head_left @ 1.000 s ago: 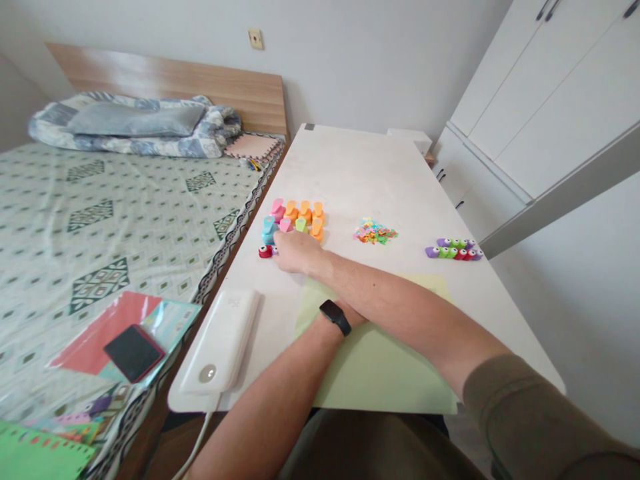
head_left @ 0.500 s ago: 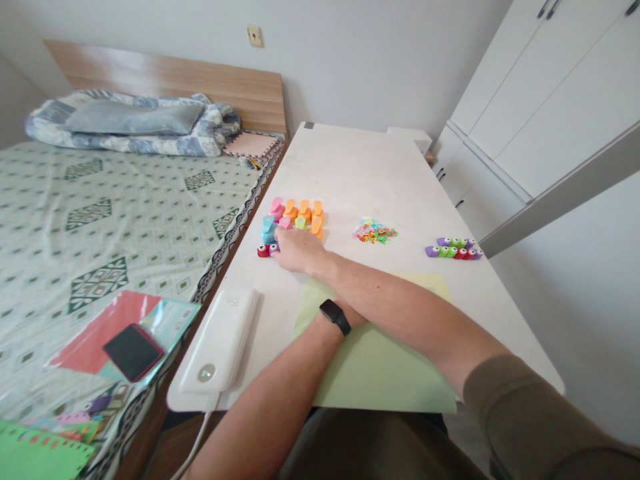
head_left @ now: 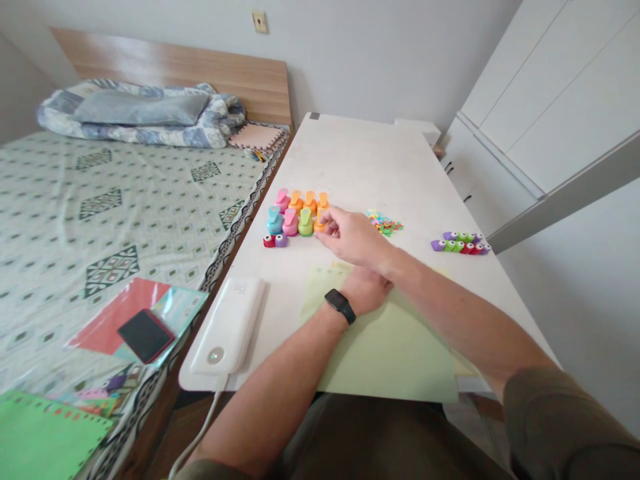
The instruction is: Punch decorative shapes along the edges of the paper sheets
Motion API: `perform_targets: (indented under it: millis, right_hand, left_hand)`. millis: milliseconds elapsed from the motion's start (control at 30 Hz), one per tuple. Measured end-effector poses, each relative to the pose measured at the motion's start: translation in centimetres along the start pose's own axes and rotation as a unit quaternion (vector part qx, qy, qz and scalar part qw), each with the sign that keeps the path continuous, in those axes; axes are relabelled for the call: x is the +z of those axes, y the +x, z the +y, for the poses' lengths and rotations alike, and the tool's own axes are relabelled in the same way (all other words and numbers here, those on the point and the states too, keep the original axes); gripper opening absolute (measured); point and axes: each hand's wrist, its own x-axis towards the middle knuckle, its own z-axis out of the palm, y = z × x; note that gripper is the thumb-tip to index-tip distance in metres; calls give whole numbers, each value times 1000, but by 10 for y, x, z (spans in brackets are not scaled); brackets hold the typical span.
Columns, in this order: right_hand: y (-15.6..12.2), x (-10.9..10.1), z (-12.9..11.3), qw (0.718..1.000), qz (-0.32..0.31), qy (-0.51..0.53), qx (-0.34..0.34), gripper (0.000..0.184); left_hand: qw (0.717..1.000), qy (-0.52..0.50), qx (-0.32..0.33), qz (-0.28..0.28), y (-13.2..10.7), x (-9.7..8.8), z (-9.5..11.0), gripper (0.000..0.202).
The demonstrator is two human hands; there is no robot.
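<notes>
Nearest me: pale green paper [head_left: 395, 353], left hand [head_left: 367, 291] resting on it, apparently keeping sheet steady. White power bank [head_left: 229, 327] beside, near left edge of table [head_left: 287, 293]. Right forearm [head_left: 440, 303] crosses over left hand, blocking my view — can't tell if its fingers are spread or together. Farther: red punch [head_left: 269, 241], purple punch [head_left: 281, 241], side by side. Right hand [head_left: 354, 235] just beside orange punch [head_left: 319, 226] — fingers curled, can't tell if anything's pinched. Big punches [head_left: 305, 222] stand in two rows, probably for easy reach. Paper bits [head_left: 387, 225] partly hidden by right hand. Beyond: pillow [head_left: 143, 108].
</notes>
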Motion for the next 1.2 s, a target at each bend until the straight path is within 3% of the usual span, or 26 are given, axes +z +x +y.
perform_targets:
  millis: [133,300,567,900,1200]
  right_hand:
    - [-24,-31,32,998,49,33,39,28]
    - [-55,-63,77,990,102,11,98,30]
    - [-99,-94,140,969,174,-65,166,38]
    - [-131,-128,184,948,234,-76,201,38]
    - [-135,-163,224,918,278,-135,249,39]
  left_hand:
    - [999,33,-12,-29,2,-6,4,18]
    - [997,59,-14,-43,1,-11,5,15]
    - [997,61,-17,-47,0,-10,5,14]
    - [997,57,-23,-56,1,-12,6,15]
    - [998,46,-19,-48,2,-13,5,13]
